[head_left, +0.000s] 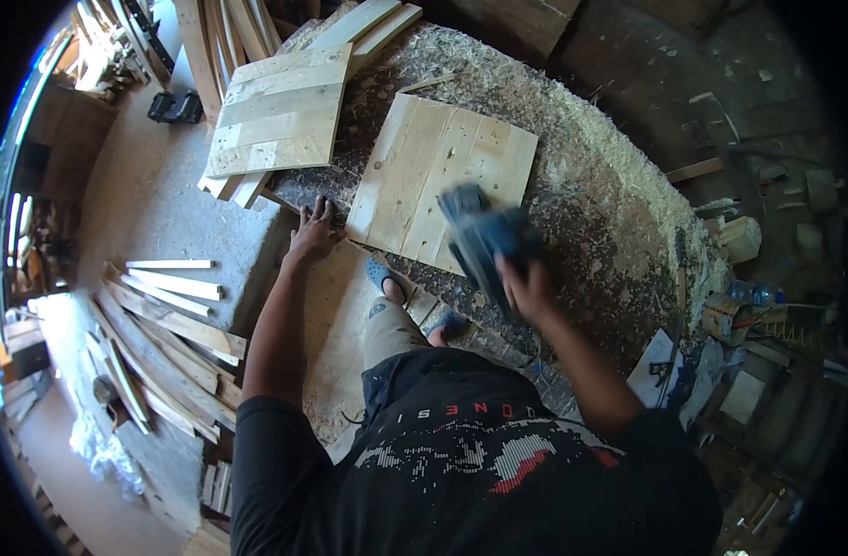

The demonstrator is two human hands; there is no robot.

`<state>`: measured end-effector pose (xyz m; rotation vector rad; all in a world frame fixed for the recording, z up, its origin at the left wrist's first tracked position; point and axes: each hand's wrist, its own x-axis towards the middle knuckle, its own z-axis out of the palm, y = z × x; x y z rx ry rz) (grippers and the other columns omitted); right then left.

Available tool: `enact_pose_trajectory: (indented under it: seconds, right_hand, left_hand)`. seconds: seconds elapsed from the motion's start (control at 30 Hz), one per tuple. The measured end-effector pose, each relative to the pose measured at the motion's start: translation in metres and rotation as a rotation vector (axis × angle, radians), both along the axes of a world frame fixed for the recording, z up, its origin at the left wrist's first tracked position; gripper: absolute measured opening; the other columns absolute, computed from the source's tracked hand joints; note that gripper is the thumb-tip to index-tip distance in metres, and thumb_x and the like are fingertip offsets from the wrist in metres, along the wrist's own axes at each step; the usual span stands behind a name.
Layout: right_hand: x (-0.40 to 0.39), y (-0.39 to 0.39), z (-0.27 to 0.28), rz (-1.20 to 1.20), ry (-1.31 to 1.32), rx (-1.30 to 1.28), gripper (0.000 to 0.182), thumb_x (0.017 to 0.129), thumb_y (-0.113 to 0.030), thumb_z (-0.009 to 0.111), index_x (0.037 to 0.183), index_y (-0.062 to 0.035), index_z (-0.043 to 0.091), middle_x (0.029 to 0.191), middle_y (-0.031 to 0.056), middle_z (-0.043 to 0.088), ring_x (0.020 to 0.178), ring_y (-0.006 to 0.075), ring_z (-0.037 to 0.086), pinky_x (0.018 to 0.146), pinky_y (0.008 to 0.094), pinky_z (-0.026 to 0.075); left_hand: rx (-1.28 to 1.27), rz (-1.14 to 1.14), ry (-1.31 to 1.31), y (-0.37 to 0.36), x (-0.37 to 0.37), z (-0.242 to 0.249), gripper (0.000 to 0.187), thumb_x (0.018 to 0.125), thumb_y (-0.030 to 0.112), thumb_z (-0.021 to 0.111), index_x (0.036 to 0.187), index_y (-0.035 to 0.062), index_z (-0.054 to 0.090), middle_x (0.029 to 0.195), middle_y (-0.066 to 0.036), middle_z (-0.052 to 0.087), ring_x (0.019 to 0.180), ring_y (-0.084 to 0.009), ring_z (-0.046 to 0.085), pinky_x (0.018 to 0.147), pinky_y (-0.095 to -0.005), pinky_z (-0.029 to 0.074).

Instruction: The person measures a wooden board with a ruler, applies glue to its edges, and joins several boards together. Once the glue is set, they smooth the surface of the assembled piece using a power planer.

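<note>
A blue handheld power tool with a long dark base, blurred by motion, is gripped from behind by my right hand. It overlaps the right edge of a square panel of joined pale planks; a few knots and dark holes mark the wood. The panel lies on a bench top strewn with shavings. At its lower left corner is my left hand, fingers spread and holding nothing, resting at the bench edge.
A second plank panel lies on boards at the upper left. Lengths of timber are piled on the left. Two feet in blue clogs stand below the bench edge. Assorted tools and scrap clutter the right, near a white sheet.
</note>
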<state>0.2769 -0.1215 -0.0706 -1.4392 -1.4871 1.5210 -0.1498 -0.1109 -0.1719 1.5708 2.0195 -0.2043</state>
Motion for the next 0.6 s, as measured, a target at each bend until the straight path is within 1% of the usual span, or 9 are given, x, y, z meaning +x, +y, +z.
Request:
enact_pose_trajectory:
  seconds: [0.03,0.1,0.17,0.27,0.37,0.4,0.47,0.53,0.6]
  right_hand:
    - [0.021,-0.036,-0.003,0.004,-0.136,-0.187,0.037,0.089,-0.043,0.069,0.091,-0.0064,0.069,0.064,-0.0033,0.058,0.059,0.0071,0.056,0.054,0.0282,0.044]
    - [0.048,-0.089,-0.008,0.037,-0.16,-0.162,0.039,0.088,-0.042,0.069,0.096,-0.004,0.07,0.071,0.0004,0.065,0.064,0.0095,0.06,0.06,0.03,0.048]
    - [0.035,-0.084,-0.006,0.016,-0.138,-0.112,0.04,0.088,-0.041,0.069,0.099,-0.0025,0.07,0.077,0.0036,0.068,0.069,0.0118,0.063,0.065,0.031,0.05]
    - [-0.011,-0.033,0.002,0.072,-0.122,-0.058,0.042,0.089,-0.041,0.069,0.103,-0.0011,0.069,0.088,0.0094,0.072,0.079,0.0149,0.066,0.073,0.0328,0.052]
    - [-0.08,0.045,-0.006,0.139,-0.041,-0.007,0.04,0.087,-0.045,0.071,0.09,-0.0048,0.068,0.062,0.0002,0.061,0.054,0.0103,0.059,0.052,0.0275,0.045]
    - [-0.102,0.066,-0.005,0.201,0.057,-0.024,0.035,0.091,-0.044,0.068,0.083,-0.0107,0.062,0.052,-0.0057,0.049,0.039,0.0059,0.046,0.038,0.0235,0.036]
    - [-0.126,0.1,-0.017,0.298,0.132,-0.07,0.038,0.088,-0.046,0.071,0.082,-0.0106,0.058,0.056,-0.0032,0.051,0.046,0.0074,0.053,0.044,0.0234,0.043]
    - [-0.138,0.101,-0.013,0.22,0.216,-0.051,0.037,0.089,-0.045,0.069,0.085,-0.0099,0.058,0.058,-0.0028,0.052,0.047,0.0074,0.053,0.044,0.0234,0.043]
    - [-0.121,0.085,-0.01,0.232,0.143,-0.027,0.035,0.091,-0.043,0.067,0.087,-0.0097,0.058,0.059,-0.0032,0.052,0.046,0.0074,0.052,0.044,0.0238,0.042]
  left_hand:
    - [0.007,0.001,-0.003,-0.001,0.0,-0.001,0.085,0.088,0.047,0.064,0.156,0.0205,0.018,0.164,-0.001,0.004,0.149,-0.0392,0.006,0.109,-0.07,0.025]
    - [0.01,0.007,-0.006,-0.002,0.001,0.0,0.085,0.089,0.046,0.063,0.156,0.0198,0.018,0.164,-0.002,0.004,0.149,-0.0398,0.006,0.109,-0.0699,0.025]
    - [0.002,0.007,-0.008,0.0,0.003,0.004,0.085,0.089,0.046,0.063,0.156,0.0192,0.019,0.164,-0.002,0.005,0.149,-0.0404,0.006,0.109,-0.0698,0.025]
    - [-0.035,0.01,0.012,0.003,0.005,0.009,0.085,0.088,0.046,0.064,0.156,0.0194,0.019,0.164,-0.002,0.005,0.149,-0.0409,0.007,0.109,-0.07,0.024]
    - [-0.038,0.025,0.004,0.003,0.008,0.018,0.086,0.088,0.046,0.065,0.156,0.0205,0.018,0.164,-0.001,0.004,0.149,-0.0404,0.008,0.109,-0.0707,0.023]
    - [-0.035,0.029,0.003,0.003,0.007,0.017,0.087,0.087,0.046,0.066,0.156,0.0209,0.018,0.164,-0.001,0.004,0.149,-0.0402,0.008,0.109,-0.0709,0.023]
    - [-0.046,0.024,0.017,0.004,0.004,0.011,0.09,0.086,0.05,0.066,0.156,0.0226,0.017,0.164,0.001,0.004,0.149,-0.0395,0.008,0.109,-0.0707,0.024]
    - [-0.062,0.026,0.031,0.006,0.006,0.016,0.091,0.085,0.051,0.066,0.156,0.0233,0.017,0.164,0.001,0.004,0.149,-0.0393,0.009,0.109,-0.0705,0.024]
    - [-0.053,0.006,0.039,0.005,0.003,0.011,0.09,0.086,0.052,0.065,0.156,0.0227,0.017,0.164,0.002,0.003,0.149,-0.0389,0.01,0.108,-0.0712,0.025]
